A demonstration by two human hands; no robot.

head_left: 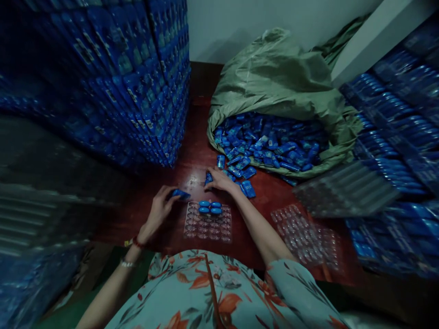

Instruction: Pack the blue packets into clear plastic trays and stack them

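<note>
My left hand is closed on a small blue packet, which sticks out from the fingertips to the right. Another small blue packet is pinched in my right hand, just in front of the loose pile. Between my forearms a clear plastic tray with rows of oval hollows lies on the red table. Several shiny blue oval packets sit together at its far edge. Both hands are beyond or beside the tray, apart from it.
A green woven sack lies open, spilling blue packets onto the red table. Tall stacks of filled blue packs rise at left, more at right. Clear trays and a tray stack lie right.
</note>
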